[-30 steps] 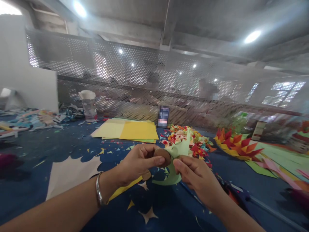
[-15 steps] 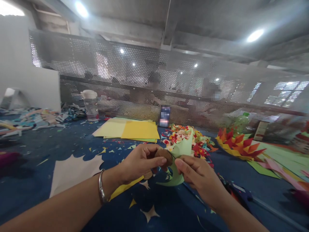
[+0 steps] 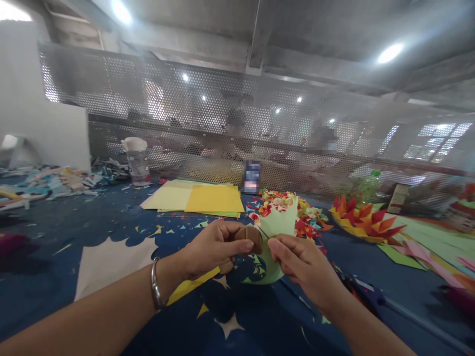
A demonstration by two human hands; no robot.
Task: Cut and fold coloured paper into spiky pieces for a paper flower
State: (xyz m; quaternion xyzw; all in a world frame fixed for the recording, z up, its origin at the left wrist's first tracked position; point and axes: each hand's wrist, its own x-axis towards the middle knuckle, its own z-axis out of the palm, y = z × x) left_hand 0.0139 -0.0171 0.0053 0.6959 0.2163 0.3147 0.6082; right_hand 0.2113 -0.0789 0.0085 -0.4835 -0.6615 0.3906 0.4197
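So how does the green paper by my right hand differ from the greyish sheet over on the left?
The green paper is light green; the greyish sheet is much duller. The green paper curves upward beside the right hand, while the greyish sheet lies on the table. Both have scalloped edges.

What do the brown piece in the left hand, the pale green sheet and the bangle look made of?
Brown piece: matt, perhaps wood or cardboard; too blurred to settle.
Pale green sheet: most likely thin paper, matt, judging by its curl and cut edge.
Bangle: probably polished metal, from its silvery highlights.
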